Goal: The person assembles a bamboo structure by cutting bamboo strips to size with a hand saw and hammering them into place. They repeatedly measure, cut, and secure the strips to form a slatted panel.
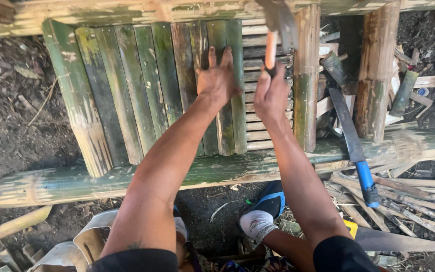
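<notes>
2 hands (219,80), hammer (278,25) above fingers (270,83)

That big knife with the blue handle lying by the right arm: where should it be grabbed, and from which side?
Take the knife by its blue handle, probably coming from the near side. The handle points toward the person and overhangs the front bamboo beam, so fingers can wrap it. The dark blade runs away, down among bamboo offcuts. The right hand holds a hammer; the left hand lies flat on the slats.

At three o'clock, long knife with blue handle (354,146) resting on bamboo beam; at five o'clock, split bamboo strips (404,199) on ground.
</notes>
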